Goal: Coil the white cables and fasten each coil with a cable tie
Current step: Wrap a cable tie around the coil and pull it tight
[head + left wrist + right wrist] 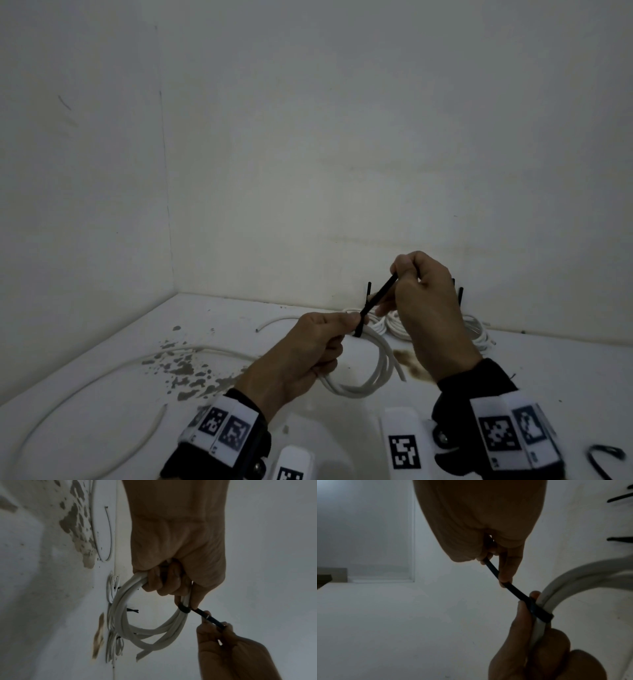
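No words, brand names or numbers can be read anywhere. The only signs are black-and-white square code patterns, made of blocks, not letters. Two sit side by side on the white band (222,428) at the left wrist, two more on the white band (510,433) at the right wrist. One each stands on the two white blocks (404,442) at the bottom edge of the head view, between the wrists. Both wrist views show no markings.
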The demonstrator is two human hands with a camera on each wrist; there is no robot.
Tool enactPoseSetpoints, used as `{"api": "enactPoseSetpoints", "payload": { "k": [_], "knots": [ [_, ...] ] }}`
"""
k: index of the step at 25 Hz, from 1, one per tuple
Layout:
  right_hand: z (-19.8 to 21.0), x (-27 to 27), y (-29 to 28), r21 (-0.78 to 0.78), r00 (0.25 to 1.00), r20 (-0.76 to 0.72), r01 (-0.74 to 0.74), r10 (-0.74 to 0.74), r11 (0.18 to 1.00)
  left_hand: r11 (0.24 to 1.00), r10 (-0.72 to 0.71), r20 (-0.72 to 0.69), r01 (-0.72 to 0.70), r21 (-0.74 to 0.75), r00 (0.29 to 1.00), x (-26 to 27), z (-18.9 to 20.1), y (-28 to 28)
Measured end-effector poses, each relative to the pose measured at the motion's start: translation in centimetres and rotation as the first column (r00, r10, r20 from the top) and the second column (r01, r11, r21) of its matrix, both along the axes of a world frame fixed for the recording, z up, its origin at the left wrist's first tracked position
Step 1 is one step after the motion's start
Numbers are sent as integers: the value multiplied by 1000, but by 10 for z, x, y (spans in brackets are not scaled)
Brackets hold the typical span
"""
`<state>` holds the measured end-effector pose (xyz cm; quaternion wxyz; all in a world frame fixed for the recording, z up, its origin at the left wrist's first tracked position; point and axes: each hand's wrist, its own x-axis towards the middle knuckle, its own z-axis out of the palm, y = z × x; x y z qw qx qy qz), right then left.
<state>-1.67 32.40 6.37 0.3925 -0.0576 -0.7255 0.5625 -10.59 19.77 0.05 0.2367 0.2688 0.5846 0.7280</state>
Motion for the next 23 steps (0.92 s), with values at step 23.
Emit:
{"api": "enactPoseSetpoints", "payload": {
  "k": [23],
  "knots": [
    [-88, -26, 53, -13, 889, 458, -15, 20, 1000, 976, 205, 244, -180, -119, 948, -24, -37, 24]
  ]
}}
